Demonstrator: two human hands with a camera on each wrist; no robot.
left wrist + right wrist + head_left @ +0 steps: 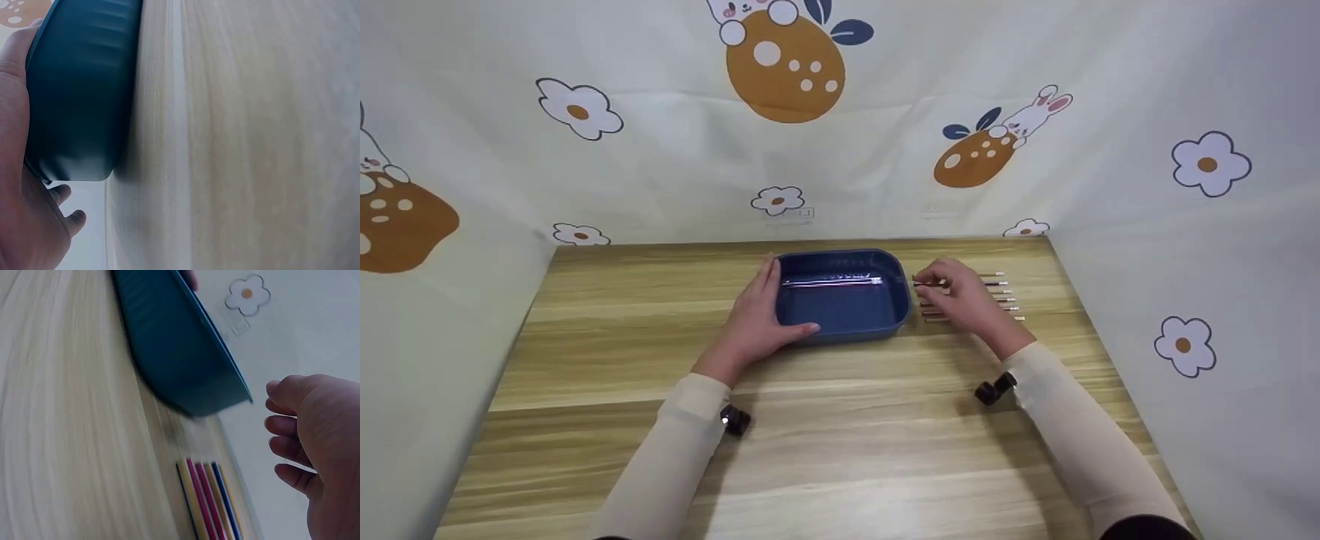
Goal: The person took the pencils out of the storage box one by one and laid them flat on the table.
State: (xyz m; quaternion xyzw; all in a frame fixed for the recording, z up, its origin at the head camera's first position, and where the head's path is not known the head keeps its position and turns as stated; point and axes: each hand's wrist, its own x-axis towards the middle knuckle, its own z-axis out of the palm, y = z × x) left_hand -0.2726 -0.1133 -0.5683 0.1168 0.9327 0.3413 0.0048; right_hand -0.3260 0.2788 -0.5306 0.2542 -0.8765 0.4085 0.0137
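Note:
A dark blue plastic box [840, 336] with rounded corners sits on the table, and at least one pencil [832, 283] with a pale end lies in it. My left hand [757, 319] holds the box at its left end, thumb along the front rim and fingers along the left side. Several pencils [208, 506] in red, blue and tan lie side by side to the right of the box. Over their left ends hovers my right hand [964, 296], fingers bent; in the right wrist view no pencil shows between thumb and fingers.
A wood-grain table [840, 435] carries everything. Pale cloth walls [660, 172] printed with flowers and rabbits stand behind and on both sides. Small black cameras [996, 388] are worn at both wrists.

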